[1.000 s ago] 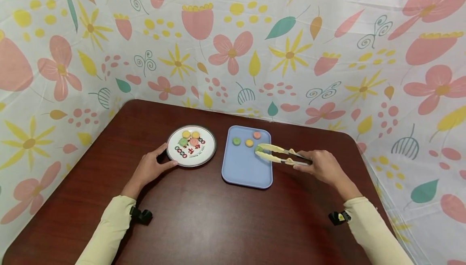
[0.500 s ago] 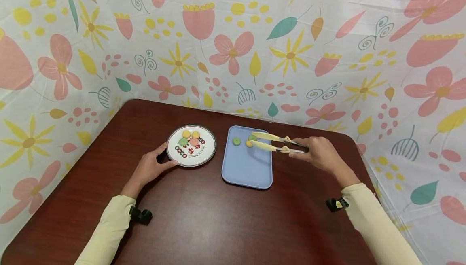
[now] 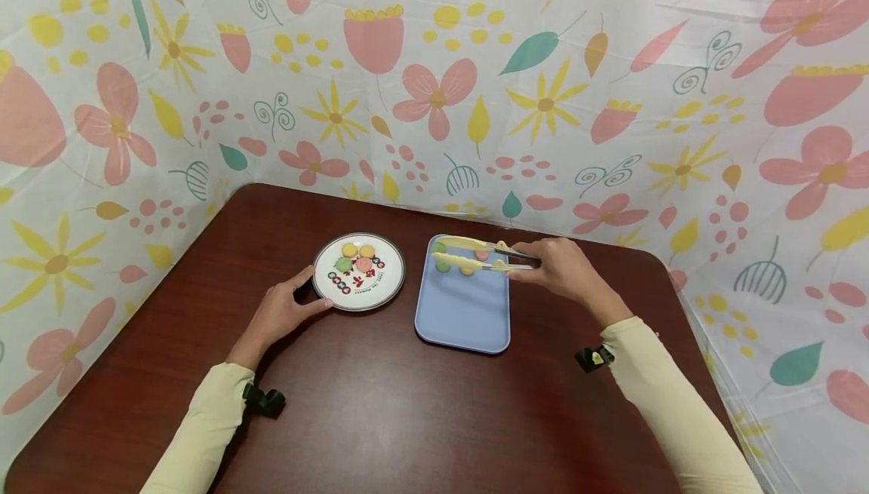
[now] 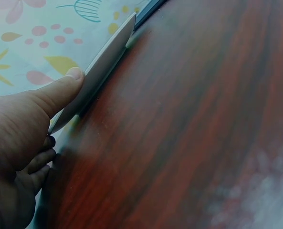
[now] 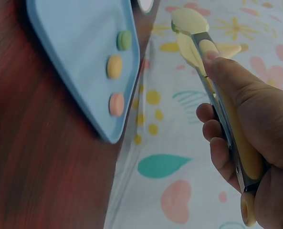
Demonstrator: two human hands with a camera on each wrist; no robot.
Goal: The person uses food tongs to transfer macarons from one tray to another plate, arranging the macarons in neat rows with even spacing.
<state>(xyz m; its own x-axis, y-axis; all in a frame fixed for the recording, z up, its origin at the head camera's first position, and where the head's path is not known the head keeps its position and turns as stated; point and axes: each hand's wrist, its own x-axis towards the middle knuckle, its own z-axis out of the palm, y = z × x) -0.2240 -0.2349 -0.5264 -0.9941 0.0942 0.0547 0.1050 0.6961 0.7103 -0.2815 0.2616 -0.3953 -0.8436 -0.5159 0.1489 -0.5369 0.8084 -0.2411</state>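
My left hand (image 3: 281,314) holds the left rim of a white plate (image 3: 375,295), thumb on top and fingers below; in the left wrist view the plate (image 4: 100,64) shows edge-on. On it sit several macarons: two yellow ones, a green one and a pink one (image 3: 364,265). My right hand (image 3: 560,264) grips yellow-tipped tongs (image 3: 462,261) over the blue tray (image 3: 462,320). A green macaron (image 5: 173,27) shows between the tong tips, mostly hidden. Lying on the tray are a green macaron (image 5: 124,40), a yellow macaron (image 5: 114,67) and a pink macaron (image 5: 116,104).
Plate and tray stand side by side on a dark brown wooden table (image 3: 380,403), with a narrow gap between them. A white cloth (image 3: 421,41) printed with flowers hangs right behind the table and along its sides.
My right hand has carried the tongs with the green macaron leftward and slightly back across the tray, uncovering the pink macaron. The left hand and the plate have stayed put.
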